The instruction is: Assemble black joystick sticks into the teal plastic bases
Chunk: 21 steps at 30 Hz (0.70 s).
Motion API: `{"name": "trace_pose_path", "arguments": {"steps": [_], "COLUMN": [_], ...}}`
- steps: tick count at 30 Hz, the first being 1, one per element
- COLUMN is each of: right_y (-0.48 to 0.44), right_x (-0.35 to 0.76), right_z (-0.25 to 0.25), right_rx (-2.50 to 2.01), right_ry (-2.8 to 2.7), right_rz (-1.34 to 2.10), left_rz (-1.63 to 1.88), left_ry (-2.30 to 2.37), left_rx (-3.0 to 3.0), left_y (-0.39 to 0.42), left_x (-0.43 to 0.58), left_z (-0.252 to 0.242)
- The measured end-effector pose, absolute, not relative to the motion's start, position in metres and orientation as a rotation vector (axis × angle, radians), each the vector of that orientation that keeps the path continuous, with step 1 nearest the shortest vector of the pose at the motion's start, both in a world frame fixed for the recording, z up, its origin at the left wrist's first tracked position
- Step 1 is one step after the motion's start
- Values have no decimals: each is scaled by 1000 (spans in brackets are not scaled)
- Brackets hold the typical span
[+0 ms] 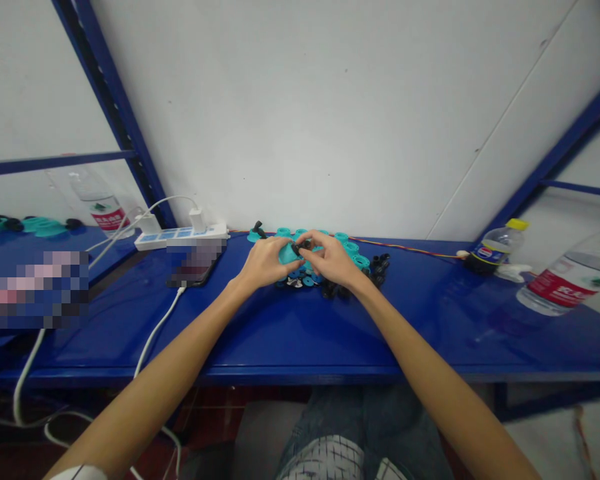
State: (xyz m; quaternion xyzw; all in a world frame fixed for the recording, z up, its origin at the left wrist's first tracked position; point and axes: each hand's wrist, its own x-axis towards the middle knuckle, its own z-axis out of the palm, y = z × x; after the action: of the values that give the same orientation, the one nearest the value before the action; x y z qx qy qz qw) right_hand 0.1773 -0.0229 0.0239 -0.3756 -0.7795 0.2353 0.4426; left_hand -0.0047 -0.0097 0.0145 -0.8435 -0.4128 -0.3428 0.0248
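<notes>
Over the middle of the blue table, my left hand (pixel 264 263) is closed round a teal round plastic part (pixel 287 254). My right hand (pixel 334 259) pinches a small black plastic piece (pixel 300 247) against that teal part. Fingers hide much of both pieces. Behind and to the right of my hands lie several teal ring-shaped parts (pixel 361 261). A heap of black plastic pieces (pixel 379 268) is beside my right wrist. Just below my hands are small blue and silvery discs (pixel 297 280). A teal part with a black piece on it (pixel 258 231) stands behind my left hand.
At the left are a white power strip (pixel 180 236), a phone (pixel 200 263) and white cables (pixel 153 333). A cola bottle (pixel 495 250) and a large water bottle (pixel 563 283) stand at the right. A thin wire (pixel 405 248) runs along the white wall (pixel 330 120).
</notes>
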Motion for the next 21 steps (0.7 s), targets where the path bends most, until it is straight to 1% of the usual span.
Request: {"name": "trace_pose_path", "arguments": {"steps": [14, 21], "right_y": [-20, -22], "right_x": [179, 181], "right_z": [20, 24], "right_rx": [-1020, -982], "right_ry": [-1914, -1924], "right_rz": [540, 503], "left_rz": [-1112, -1175], "left_ry": [-1258, -1266], "left_rx": [-2680, -2682], "left_y": [-9, -10], "left_x": [-4, -4], "left_z": [13, 14]}}
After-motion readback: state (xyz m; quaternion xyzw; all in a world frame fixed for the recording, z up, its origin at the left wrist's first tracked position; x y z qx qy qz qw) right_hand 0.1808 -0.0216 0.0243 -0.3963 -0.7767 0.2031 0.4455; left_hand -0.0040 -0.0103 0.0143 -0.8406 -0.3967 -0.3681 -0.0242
